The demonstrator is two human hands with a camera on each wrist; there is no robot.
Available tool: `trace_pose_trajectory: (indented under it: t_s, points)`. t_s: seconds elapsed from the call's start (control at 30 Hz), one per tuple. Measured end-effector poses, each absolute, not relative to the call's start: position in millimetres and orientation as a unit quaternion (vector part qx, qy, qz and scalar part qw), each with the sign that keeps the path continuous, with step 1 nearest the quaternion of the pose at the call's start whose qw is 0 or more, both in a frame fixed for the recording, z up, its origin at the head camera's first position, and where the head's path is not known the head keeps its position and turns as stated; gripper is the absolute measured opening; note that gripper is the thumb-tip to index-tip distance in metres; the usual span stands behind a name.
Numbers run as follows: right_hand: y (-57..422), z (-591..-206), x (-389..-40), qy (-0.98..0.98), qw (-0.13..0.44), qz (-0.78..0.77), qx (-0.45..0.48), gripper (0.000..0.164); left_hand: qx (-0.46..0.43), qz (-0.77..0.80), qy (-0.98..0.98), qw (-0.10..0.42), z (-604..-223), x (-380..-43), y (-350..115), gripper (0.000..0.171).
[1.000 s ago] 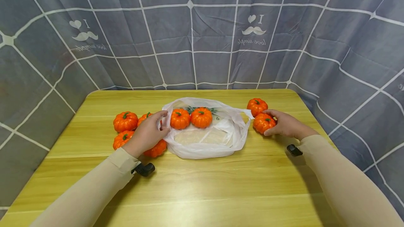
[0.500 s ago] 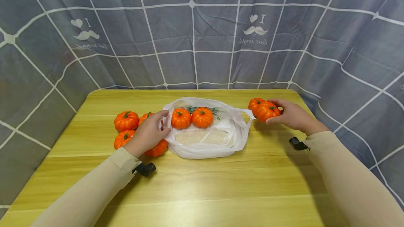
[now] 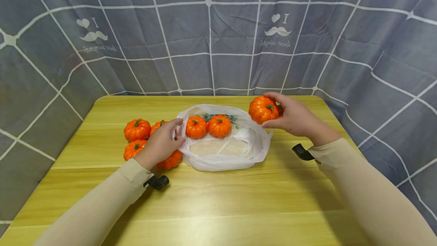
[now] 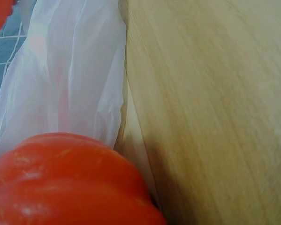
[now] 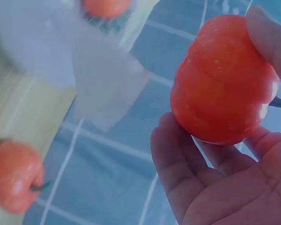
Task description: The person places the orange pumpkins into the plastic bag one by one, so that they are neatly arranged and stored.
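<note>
My right hand (image 3: pixel 295 116) holds a small orange toy pumpkin (image 3: pixel 261 111) with a green stem, raised above the far right rim of a white plastic bag (image 3: pixel 222 165). In the right wrist view, thumb and fingers are spread around this pumpkin (image 5: pixel 222 82), off the table. The bag lies with its mouth spread wide, and two pumpkins (image 3: pixel 219 126) sit side by side toward its back left. At the bag's left rim, my left hand (image 3: pixel 158 143) grips the plastic between thumb and fingers. The left wrist view shows the bag's side (image 4: pixel 79 70) behind a close pumpkin (image 4: pixel 70 183).
Several more pumpkins (image 3: pixel 137 130) are grouped left of the bag, partly under my left hand. Another pumpkin (image 5: pixel 14 176) stands on the table at the right, hidden behind my right hand in the head view. A grey checked curtain (image 3: pixel 232 41) surrounds the wooden table (image 3: pixel 218 208).
The right hand has lifted its pumpkin off the table at the right and brought it up and leftward to the bag's edge. The left hand keeps its place at the rim.
</note>
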State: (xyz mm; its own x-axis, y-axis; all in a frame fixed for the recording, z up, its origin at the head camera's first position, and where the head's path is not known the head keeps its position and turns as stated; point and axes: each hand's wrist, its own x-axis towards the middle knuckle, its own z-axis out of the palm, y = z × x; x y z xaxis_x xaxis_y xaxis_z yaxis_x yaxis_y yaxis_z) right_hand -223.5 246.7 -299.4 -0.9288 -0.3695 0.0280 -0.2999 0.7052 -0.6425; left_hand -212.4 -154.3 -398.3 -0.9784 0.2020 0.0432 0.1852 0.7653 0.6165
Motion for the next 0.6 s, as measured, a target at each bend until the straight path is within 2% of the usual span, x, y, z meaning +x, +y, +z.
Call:
trace_pose_trajectory:
  t_s: [0.2, 0.6]
  points:
    - [212.7, -301.5, -219.8, 0.907, 0.074, -0.348, -0.225, 0.090, 0.103, 0.326, 0.940, 0.009, -397.6, -212.6, -155.2, 0.067]
    - [180.4, -349.1, -238.1, 0.923, 0.135, -0.258, -0.252, 0.086, 0.116, 0.318, 0.941, -0.004, -399.6, -213.3, -155.3, 0.068]
